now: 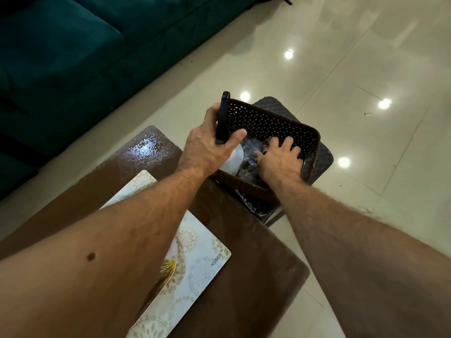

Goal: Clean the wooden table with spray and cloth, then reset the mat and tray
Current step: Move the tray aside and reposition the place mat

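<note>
My left hand grips the dark head of a spray bottle, whose white body hangs over the near left part of a brown perforated basket. My right hand reaches into the basket with fingers spread on something shiny and crumpled; I cannot tell what it is or whether the fingers hold it. The wooden table lies below my arms, wet with droplets at its far corner. A cream floral mat lies on the table under my left forearm.
The basket sits on a dark grey stool just beyond the table's far right edge. A dark green sofa runs along the left. Glossy cream floor tiles surround the table and stool.
</note>
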